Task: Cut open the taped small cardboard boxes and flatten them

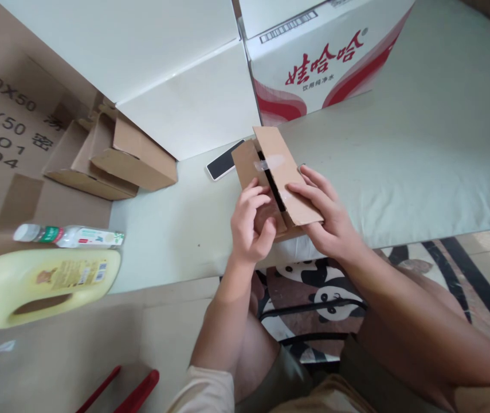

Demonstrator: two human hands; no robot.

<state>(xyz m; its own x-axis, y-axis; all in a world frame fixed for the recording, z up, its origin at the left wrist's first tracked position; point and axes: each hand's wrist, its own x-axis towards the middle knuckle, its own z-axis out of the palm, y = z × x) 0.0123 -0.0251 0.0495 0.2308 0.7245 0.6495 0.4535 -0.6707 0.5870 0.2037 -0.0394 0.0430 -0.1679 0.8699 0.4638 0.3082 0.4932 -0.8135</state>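
At the far left a flattened brown cardboard sheet (pixel 4 132) carries black print reading "40X50" twice, then "201" and "304", with some characters beside them too skewed to read. Below it lie a clear plastic bottle (pixel 68 236) with a green-and-red label too small to make out and a pale yellow jug (pixel 42 284) on its side, its label showing a small bear figure but no legible wording. Just right of the sheet sits an open, empty brown carton (pixel 111 158) with its flaps splayed, in front of a large plain white box (pixel 150 63). A phone (pixel 224 160) lies face up on the pale green surface (pixel 420 149), touching nothing. The small cardboard box (pixel 277 180) rests at the near edge of that surface, its two top flaps almost meeting with a dark gap between them and a strip of clear tape bridging the far end. The left hand (pixel 251 221) is curled around the box's near left corner, fingers on the left flap and thumb on the side wall; the right hand (pixel 328 215) lies flat and spread on the right flap, pressing it down rather than gripping. To do this well, I judge both flaps should be pushed level and snug together so the gap closes before any more tape is smoothed across, while the box is kept steady against the surface. Behind it stands a white carton (pixel 313 57) with red swirls, red characters "娃哈哈", smaller "饮用纯净水" and a barcode.
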